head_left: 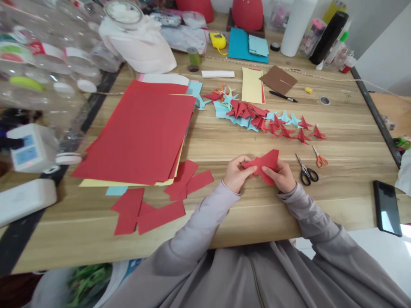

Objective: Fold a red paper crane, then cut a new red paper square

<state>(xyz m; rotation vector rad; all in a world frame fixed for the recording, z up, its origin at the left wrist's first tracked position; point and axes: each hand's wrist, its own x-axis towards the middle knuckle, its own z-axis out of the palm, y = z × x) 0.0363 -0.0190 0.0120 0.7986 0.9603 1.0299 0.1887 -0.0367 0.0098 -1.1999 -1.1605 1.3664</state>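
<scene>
A partly folded piece of red paper (271, 160) is held between my hands above the front middle of the table. My left hand (238, 172) pinches its left side, thumb on top. On the right side my right hand (282, 175) grips it, its thumb pressed near the middle. Beyond my hands lies a group of folded red and light blue paper shapes (247, 110). Large red sheets (141, 132) are stacked to the left, over yellow ones. Small red paper pieces (160, 216) lie in front of that stack.
Black-handled scissors (308, 174) and orange-handled scissors (321, 161) lie right of my right hand. A phone (387, 207) rests at the right edge. Plastic bottles (51, 60) crowd the far left. Behind the folded shapes are a pen (283, 96) and brown paper (278, 80).
</scene>
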